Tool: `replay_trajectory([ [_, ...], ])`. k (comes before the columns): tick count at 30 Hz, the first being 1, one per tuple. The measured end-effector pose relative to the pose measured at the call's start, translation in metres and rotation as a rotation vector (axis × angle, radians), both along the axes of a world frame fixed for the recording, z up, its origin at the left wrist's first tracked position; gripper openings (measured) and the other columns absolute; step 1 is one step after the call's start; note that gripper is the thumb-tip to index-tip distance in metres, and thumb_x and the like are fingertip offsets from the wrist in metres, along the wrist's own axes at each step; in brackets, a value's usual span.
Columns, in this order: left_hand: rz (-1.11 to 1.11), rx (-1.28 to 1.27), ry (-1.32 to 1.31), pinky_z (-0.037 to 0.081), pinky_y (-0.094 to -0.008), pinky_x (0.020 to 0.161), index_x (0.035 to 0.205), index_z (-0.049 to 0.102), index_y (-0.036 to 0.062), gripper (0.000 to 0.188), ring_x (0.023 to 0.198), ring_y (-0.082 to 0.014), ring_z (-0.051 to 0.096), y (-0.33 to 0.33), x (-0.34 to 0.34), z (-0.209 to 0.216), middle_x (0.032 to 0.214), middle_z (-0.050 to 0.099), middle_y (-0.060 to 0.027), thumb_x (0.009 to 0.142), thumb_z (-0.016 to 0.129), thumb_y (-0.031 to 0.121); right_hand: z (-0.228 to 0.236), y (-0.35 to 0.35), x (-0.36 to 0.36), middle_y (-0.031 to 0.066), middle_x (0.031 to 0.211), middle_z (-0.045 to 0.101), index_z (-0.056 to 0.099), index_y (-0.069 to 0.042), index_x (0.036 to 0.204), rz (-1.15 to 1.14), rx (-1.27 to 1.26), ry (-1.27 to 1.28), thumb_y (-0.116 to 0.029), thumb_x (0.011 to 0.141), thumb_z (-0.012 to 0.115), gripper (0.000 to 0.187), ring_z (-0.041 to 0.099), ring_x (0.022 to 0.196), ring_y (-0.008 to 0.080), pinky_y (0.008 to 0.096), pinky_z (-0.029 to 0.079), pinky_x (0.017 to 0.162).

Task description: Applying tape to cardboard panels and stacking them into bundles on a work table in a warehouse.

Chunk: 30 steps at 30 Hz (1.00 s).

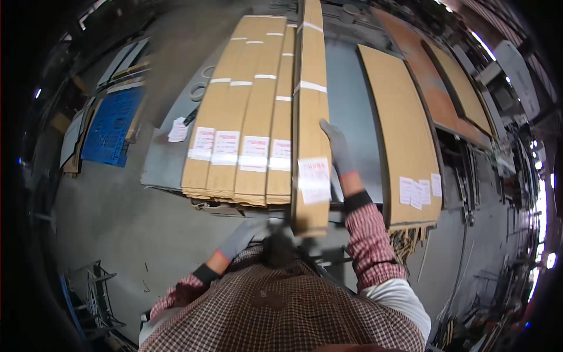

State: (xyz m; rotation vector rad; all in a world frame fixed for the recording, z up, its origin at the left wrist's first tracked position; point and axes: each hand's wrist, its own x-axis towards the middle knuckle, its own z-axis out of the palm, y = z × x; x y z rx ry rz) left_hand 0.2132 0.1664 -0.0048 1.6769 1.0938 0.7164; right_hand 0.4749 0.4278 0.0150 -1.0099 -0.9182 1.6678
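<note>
A long narrow cardboard box (312, 111) with white straps and a white label lies lengthwise in front of me, its near end past the table edge. My right hand (338, 146), in a grey glove, grips its right side, thumb tip on the top edge; the other fingers are mostly hidden. My left hand (241, 236), also gloved, is low by my body, left of the box's near end. Its fingers blur beside a dark shape (277, 246) that I cannot make out. Left of the box is a stack of similar strapped, labelled cardboard boxes (234, 111).
A grey metal table (352, 117) bears the boxes. Tape rolls (197, 91), a black device (190, 116) and paper labels (178, 130) lie at its left. To the right stands a cardboard-topped stack (404, 129) with loose labels. A blue pallet (112, 126) is far left.
</note>
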Motion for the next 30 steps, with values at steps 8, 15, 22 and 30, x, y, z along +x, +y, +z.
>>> replay_trajectory([
  [8, 0.489, -0.769, -0.506, 0.047, -0.0253, 0.080, 0.105, 0.061, -0.0018, 0.023, 0.087, -0.0171, 0.059, -0.095, -0.078, -0.092, 0.099, 0.063, -0.0110, 0.095, 0.052, 0.017, -0.044, 0.083, -0.085, 0.0221, 0.093, 0.069, 0.069, 0.004, 0.097, 0.148, 0.174, -0.983, -0.065, 0.086, 0.047, 0.073, 0.067, 0.086, 0.0344, 0.0392, 0.049, 0.075],
  [15, 0.050, -0.307, -0.301, 0.050, -0.0333, 0.082, 0.113, 0.057, -0.0004, 0.026, 0.095, -0.0235, 0.061, -0.028, 0.046, -0.110, 0.108, 0.060, -0.0122, 0.092, 0.056, 0.016, 0.002, 0.035, -0.064, 0.0261, 0.087, 0.065, 0.065, 0.002, 0.098, 0.118, 0.536, -1.375, -0.046, 0.092, 0.044, 0.052, 0.062, 0.086, 0.0413, 0.0453, 0.048, 0.075],
  [22, -0.322, -0.091, -0.015, 0.048, -0.0347, 0.077, 0.107, 0.060, 0.0027, 0.026, 0.087, -0.0235, 0.061, 0.016, 0.179, -0.087, 0.092, 0.063, -0.0152, 0.093, 0.053, 0.023, 0.055, -0.184, 0.112, 0.0130, 0.089, 0.065, 0.065, -0.007, 0.102, -0.206, 0.742, -1.169, -0.020, 0.088, 0.060, 0.019, 0.063, 0.078, 0.0310, 0.0366, 0.050, 0.070],
  [30, -0.263, -0.342, -0.174, 0.046, -0.0281, 0.074, 0.117, 0.060, 0.0019, 0.041, 0.080, -0.0116, 0.056, 0.081, 0.379, -0.104, 0.087, 0.062, -0.0021, 0.093, 0.058, 0.035, -0.110, -0.398, 0.385, 0.0112, 0.076, 0.066, 0.064, 0.000, 0.089, -0.182, -0.333, -1.420, -0.038, 0.083, 0.068, 0.039, 0.061, 0.069, 0.0189, 0.0332, 0.048, 0.064],
])
